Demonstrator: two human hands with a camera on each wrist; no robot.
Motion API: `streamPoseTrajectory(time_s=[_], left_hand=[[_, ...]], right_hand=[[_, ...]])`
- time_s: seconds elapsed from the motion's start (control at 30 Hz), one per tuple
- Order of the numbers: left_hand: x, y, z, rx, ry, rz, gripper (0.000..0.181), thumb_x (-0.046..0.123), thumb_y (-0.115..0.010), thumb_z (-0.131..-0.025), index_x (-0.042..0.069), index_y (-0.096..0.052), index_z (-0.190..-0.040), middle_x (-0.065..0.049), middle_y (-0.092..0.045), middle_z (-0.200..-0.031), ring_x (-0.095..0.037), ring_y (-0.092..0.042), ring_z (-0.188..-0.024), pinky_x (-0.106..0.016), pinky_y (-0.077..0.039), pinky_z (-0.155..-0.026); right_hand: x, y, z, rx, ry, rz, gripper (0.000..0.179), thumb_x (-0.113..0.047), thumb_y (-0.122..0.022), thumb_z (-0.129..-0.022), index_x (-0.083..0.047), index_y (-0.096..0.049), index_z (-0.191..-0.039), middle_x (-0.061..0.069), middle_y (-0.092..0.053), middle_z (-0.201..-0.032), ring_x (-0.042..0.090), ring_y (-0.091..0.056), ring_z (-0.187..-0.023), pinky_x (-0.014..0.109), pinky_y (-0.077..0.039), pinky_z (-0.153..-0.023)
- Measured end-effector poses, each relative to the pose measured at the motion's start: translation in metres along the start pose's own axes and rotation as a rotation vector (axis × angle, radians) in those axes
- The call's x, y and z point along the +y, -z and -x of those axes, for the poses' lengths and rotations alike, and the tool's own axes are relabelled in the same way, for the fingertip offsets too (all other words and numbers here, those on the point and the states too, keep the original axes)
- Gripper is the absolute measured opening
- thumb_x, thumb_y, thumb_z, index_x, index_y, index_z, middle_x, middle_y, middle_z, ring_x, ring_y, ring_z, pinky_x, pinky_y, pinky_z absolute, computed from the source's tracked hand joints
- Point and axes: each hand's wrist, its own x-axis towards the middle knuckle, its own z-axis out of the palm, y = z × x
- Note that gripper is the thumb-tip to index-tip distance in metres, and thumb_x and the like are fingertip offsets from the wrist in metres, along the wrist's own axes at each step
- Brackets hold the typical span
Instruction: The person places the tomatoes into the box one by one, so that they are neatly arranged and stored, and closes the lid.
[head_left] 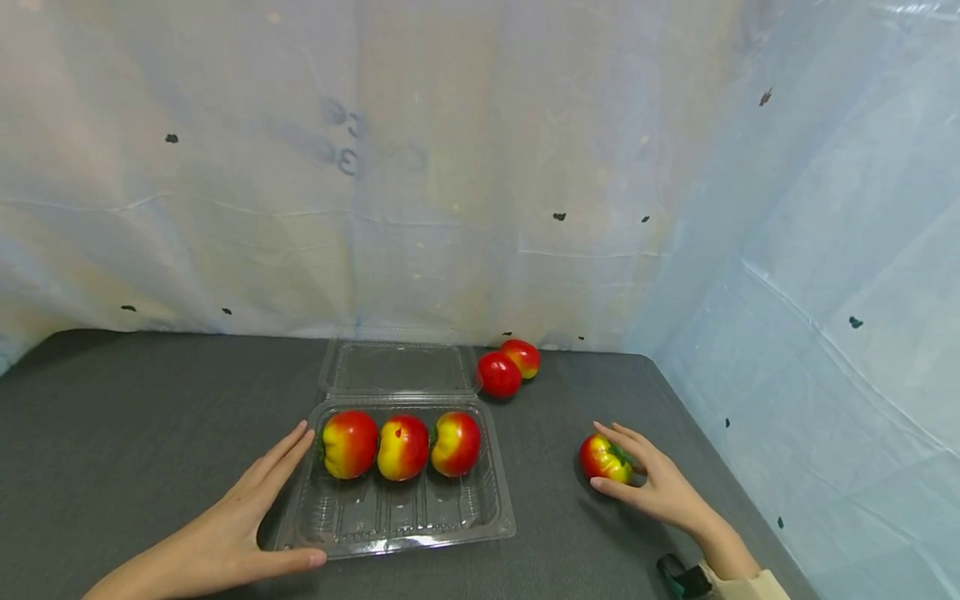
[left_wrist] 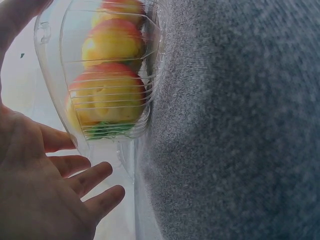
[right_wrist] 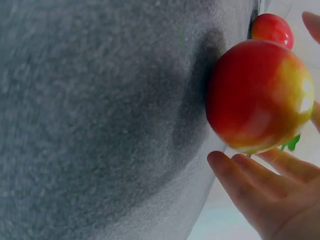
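A clear plastic clamshell box point(head_left: 408, 521) lies with its lid folded back. Across its back half sit three red-and-yellow fruits point(head_left: 405, 448) in a row. My left hand point(head_left: 232, 525) spreads along the box's left side, fingers straight by the rim and thumb near the front corner. In the left wrist view, fingertips point(left_wrist: 62, 142) meet the box wall. To the right, another red-and-yellow fruit point(right_wrist: 257, 97) with a green leafy top stands on the table. Around it my right hand point(head_left: 656, 483) lies with thumb and fingers apart; firm contact is not plain.
Behind the box's right back corner are two more fruits point(head_left: 500, 374) side by side. The lid point(head_left: 401, 369) lies flat toward the back. Dark grey cloth covers the table point(head_left: 150, 417). Pale plastic sheeting point(head_left: 450, 167) hangs at the back and right.
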Motion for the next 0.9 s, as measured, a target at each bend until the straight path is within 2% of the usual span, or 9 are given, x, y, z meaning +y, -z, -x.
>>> streamPoseTrajectory(time_s=[0.17,0.3,0.47,0.57,0.9], left_hand=[[-0.0007,-0.0001,0.0001,-0.004,0.005,0.004,0.114,0.046,-0.08,-0.073,0.027,-0.003,-0.156,-0.008,-0.001,-0.162,-0.046,-0.025,-0.132,-0.076,-0.037,-0.078],[-0.0011,0.0002,0.0004,-0.01,0.012,0.007,0.114,0.046,-0.08,-0.073,0.027,-0.003,-0.156,-0.008,-0.001,-0.161,-0.047,-0.025,-0.133,-0.076,-0.037,-0.078],[-0.0007,0.0005,0.0001,-0.01,0.013,0.004,0.114,0.045,-0.08,-0.073,0.027,-0.003,-0.156,-0.006,0.0,-0.162,-0.045,-0.025,-0.133,-0.076,-0.037,-0.078],[-0.0001,0.0008,-0.0002,-0.007,0.011,0.002,0.114,0.046,-0.08,-0.073,0.027,-0.003,-0.156,-0.006,0.0,-0.162,-0.045,-0.025,-0.133,-0.075,-0.038,-0.079],[0.0002,0.001,-0.0004,-0.01,0.006,0.014,0.114,0.046,-0.08,-0.073,0.026,-0.004,-0.156,-0.008,-0.001,-0.162,-0.046,-0.025,-0.132,-0.075,-0.037,-0.08]], right_hand=[[0.0024,0.0012,0.002,-0.011,0.011,-0.043,0.066,-0.035,-0.07,-0.087,-0.027,-0.041,-0.146,0.025,-0.034,-0.148,0.047,-0.041,-0.129,0.049,-0.053,-0.085],[0.0042,0.0004,0.003,-0.009,0.021,-0.049,0.063,-0.033,-0.069,-0.088,-0.025,-0.042,-0.145,0.021,-0.04,-0.144,0.043,-0.045,-0.126,0.043,-0.055,-0.083],[0.0039,-0.0022,0.0036,0.002,0.031,-0.032,0.059,-0.032,-0.068,-0.09,-0.026,-0.044,-0.144,0.012,-0.049,-0.137,0.032,-0.054,-0.116,0.033,-0.055,-0.08],[0.002,-0.0029,0.0035,0.004,0.053,-0.029,0.057,-0.029,-0.067,-0.091,-0.025,-0.045,-0.143,0.012,-0.05,-0.136,0.03,-0.054,-0.114,0.03,-0.054,-0.077],[-0.0007,-0.005,0.0024,-0.026,0.094,-0.045,0.057,-0.027,-0.066,-0.091,-0.024,-0.045,-0.144,0.02,-0.043,-0.141,0.042,-0.049,-0.121,0.04,-0.055,-0.078]])
